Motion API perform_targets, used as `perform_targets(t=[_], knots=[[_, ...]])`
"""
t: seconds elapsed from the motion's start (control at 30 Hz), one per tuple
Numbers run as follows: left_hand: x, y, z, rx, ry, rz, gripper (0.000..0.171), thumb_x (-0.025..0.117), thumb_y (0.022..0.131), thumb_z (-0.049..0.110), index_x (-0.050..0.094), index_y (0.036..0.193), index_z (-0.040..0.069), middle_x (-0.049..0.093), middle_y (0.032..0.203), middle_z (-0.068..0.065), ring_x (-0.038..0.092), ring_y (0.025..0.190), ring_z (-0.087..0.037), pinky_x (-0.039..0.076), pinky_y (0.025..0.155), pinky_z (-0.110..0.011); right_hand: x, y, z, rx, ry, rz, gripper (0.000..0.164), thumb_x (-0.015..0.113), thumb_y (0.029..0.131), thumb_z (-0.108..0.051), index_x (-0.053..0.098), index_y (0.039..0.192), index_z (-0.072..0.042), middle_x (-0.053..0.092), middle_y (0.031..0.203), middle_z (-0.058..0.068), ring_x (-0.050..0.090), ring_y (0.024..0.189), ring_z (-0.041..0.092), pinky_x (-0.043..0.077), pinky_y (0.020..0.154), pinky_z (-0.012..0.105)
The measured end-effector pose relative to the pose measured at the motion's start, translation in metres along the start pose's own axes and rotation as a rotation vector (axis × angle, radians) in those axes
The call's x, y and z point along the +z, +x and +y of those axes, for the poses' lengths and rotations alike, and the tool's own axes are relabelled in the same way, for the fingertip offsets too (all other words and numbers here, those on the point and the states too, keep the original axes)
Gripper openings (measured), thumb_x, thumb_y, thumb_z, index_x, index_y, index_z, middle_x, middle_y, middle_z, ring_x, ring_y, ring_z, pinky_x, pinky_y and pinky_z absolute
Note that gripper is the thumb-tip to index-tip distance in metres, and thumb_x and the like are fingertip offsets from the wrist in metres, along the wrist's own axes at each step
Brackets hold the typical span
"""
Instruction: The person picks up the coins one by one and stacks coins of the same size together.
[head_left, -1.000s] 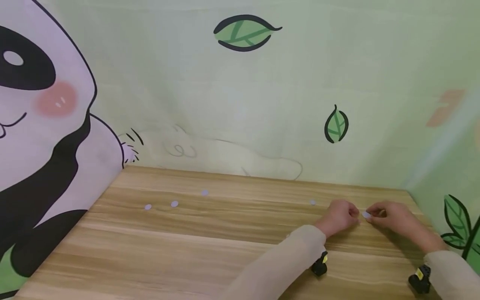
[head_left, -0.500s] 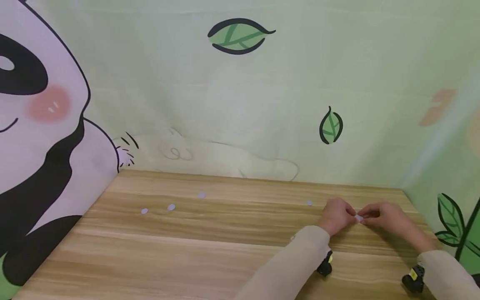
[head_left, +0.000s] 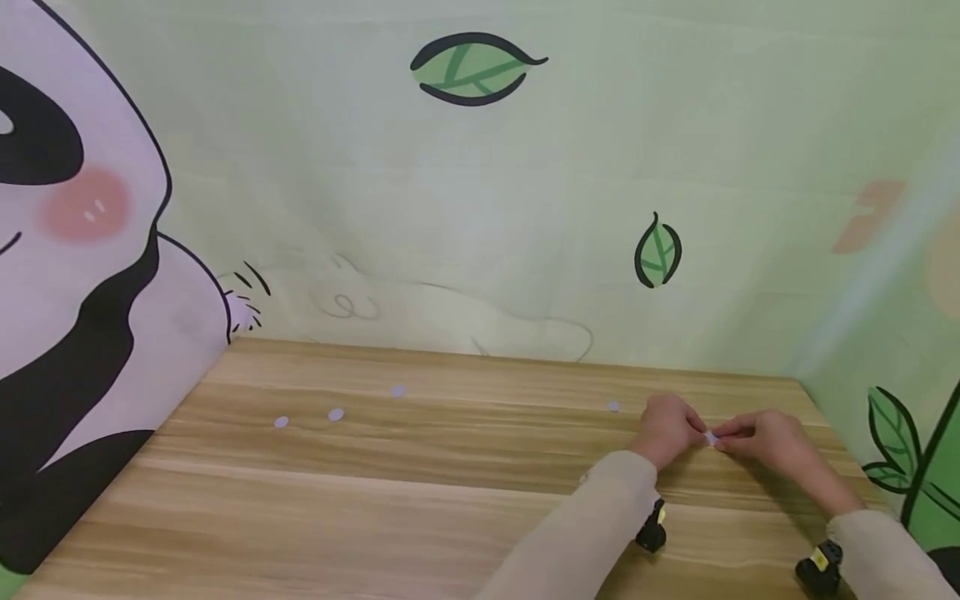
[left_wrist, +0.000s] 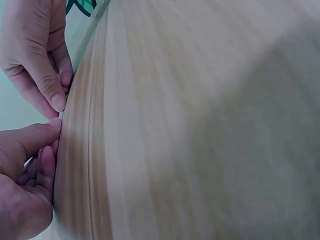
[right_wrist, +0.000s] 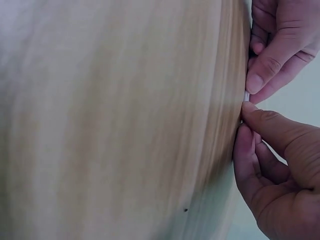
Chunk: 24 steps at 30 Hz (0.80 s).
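A small pale disc [head_left: 711, 437] is held between my two hands over the right part of the wooden table [head_left: 375, 525]. My left hand [head_left: 666, 431] pinches its left side between thumb and fingers. From the right, my right hand [head_left: 772, 443] pinches the opposite side in the same way. Close up in the left wrist view, only a thin sliver of the disc [left_wrist: 61, 115] shows between the facing fingertips. The right wrist view gives a similar narrow white edge [right_wrist: 247, 96]; the rest is covered by the fingers.
Another pale disc [head_left: 613, 406] lies flat just left of my left hand. Farther left lie three more: one disc [head_left: 281, 422], a second disc [head_left: 336, 414] and a third disc [head_left: 398, 391]. A printed green cloth [head_left: 480, 208] hangs behind the table.
My left fingers have come up to the disc in my right hand and now grip it too. The right hand has shifted slightly left, and the head view has turned a little right.
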<state>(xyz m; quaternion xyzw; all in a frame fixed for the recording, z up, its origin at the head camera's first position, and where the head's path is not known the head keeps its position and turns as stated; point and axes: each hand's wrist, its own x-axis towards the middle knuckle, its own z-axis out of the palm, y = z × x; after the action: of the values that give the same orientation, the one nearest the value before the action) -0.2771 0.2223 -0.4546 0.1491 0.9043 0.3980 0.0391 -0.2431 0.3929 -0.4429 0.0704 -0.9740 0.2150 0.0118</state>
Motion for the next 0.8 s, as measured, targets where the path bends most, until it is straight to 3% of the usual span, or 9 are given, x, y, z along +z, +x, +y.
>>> perform_targets(t=[0.13,0.33,0.6,0.8], knots=[[0.0,0.001,0.001,-0.016,-0.041,-0.006,0.008,0.091,0.076,0.016,0.083,0.078,0.018,0.076,0.082,0.014,0.062,0.085,0.005,0.042,0.077,-0.008,0.001,0.0,-0.001,0.007,0.0,0.004,0.019,0.081,0.087,-0.02,0.08,0.098,-0.004,0.078,0.089,0.008,0.069,0.088,0.023,0.051,0.074,0.037],[0.0,0.005,0.001,-0.041,-0.023,-0.019,0.009,0.091,0.075,0.017,0.083,0.076,0.019,0.075,0.081,0.014,0.061,0.085,0.005,0.042,0.078,-0.009,0.001,0.001,-0.007,-0.017,-0.005,0.007,0.018,0.08,0.087,-0.018,0.079,0.096,-0.003,0.076,0.087,0.008,0.068,0.083,0.023,0.052,0.071,0.038],[-0.001,0.005,0.001,-0.059,-0.051,-0.033,0.01,0.092,0.075,0.015,0.082,0.075,0.017,0.074,0.082,0.013,0.061,0.086,0.003,0.044,0.08,-0.011,-0.001,0.001,-0.01,0.01,-0.017,-0.01,0.019,0.079,0.089,-0.018,0.078,0.099,-0.001,0.076,0.091,0.013,0.068,0.089,0.032,0.054,0.077,0.049],[-0.002,0.004,0.003,-0.075,-0.045,-0.046,0.01,0.091,0.076,0.015,0.082,0.075,0.016,0.074,0.085,0.012,0.062,0.087,0.002,0.045,0.08,-0.012,0.0,0.0,-0.011,-0.006,-0.014,-0.006,0.016,0.08,0.088,-0.016,0.079,0.097,-0.002,0.077,0.092,0.013,0.069,0.089,0.032,0.054,0.076,0.048]])
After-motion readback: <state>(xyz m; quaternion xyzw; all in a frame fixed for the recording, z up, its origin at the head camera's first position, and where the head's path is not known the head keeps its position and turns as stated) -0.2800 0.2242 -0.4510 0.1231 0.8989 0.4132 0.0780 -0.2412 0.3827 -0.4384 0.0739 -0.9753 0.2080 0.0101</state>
